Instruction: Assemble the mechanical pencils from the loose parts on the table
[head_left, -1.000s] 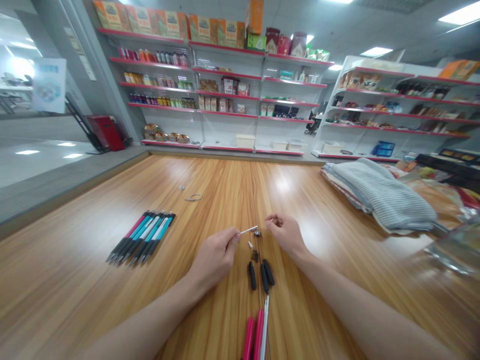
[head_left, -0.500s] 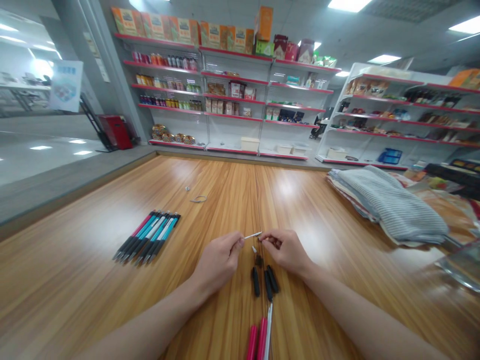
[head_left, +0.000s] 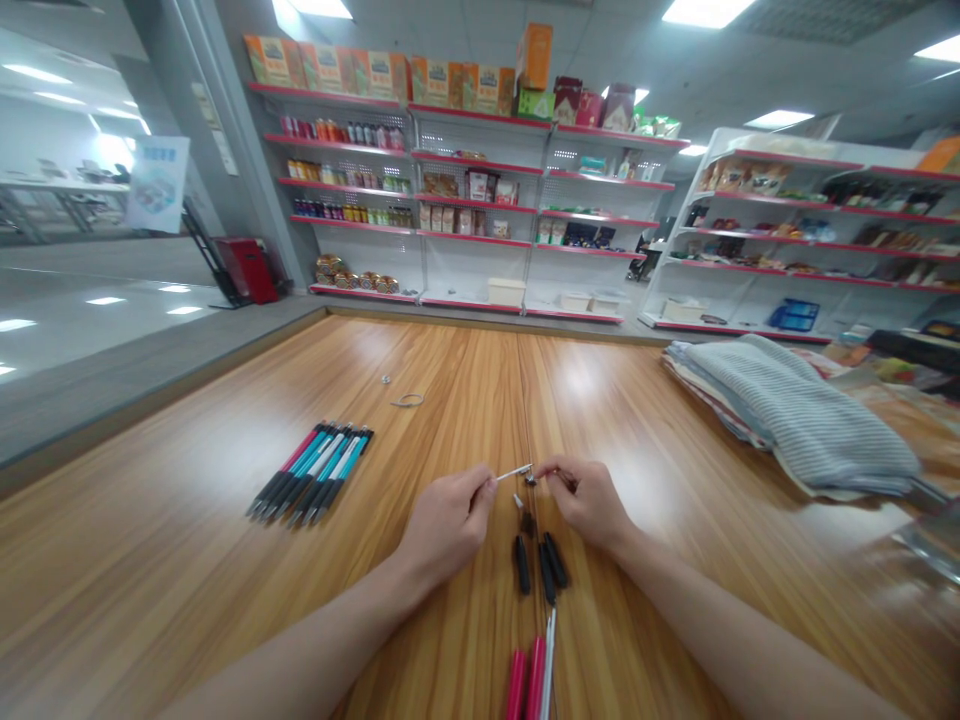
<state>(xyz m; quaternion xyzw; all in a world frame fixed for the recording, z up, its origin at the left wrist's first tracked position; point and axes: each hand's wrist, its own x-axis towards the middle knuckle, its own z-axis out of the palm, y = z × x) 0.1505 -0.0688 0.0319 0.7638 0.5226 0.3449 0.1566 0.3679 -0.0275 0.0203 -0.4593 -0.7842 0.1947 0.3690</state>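
Note:
My left hand [head_left: 450, 515] is closed on a thin white pen refill [head_left: 514, 472], whose free end points right. My right hand [head_left: 589, 497] is beside that end, its fingers curled and thumb near index finger; anything between them is too small to make out. Small metallic pen parts [head_left: 530, 480] lie at its fingertips. Closer to me are a clear-and-dark pen tip piece [head_left: 525, 515] and several black grips [head_left: 523, 565]. Pink pen barrels [head_left: 535, 675] lie at the bottom beside white refills [head_left: 550, 660].
A row of assembled pens [head_left: 311, 472] in pink, blue and white lies on the left of the wooden table [head_left: 450, 370]. Beyond it are a ring-shaped cord [head_left: 407, 400] and a small bit [head_left: 385, 379]. Folded striped cloths [head_left: 795, 410] sit at right. Stocked shelves [head_left: 472, 209] stand behind.
The right fingertips have drawn slightly away from the refill's end, leaving the small metallic parts in fuller view. My left hand still holds the refill. The whole view has shifted slightly.

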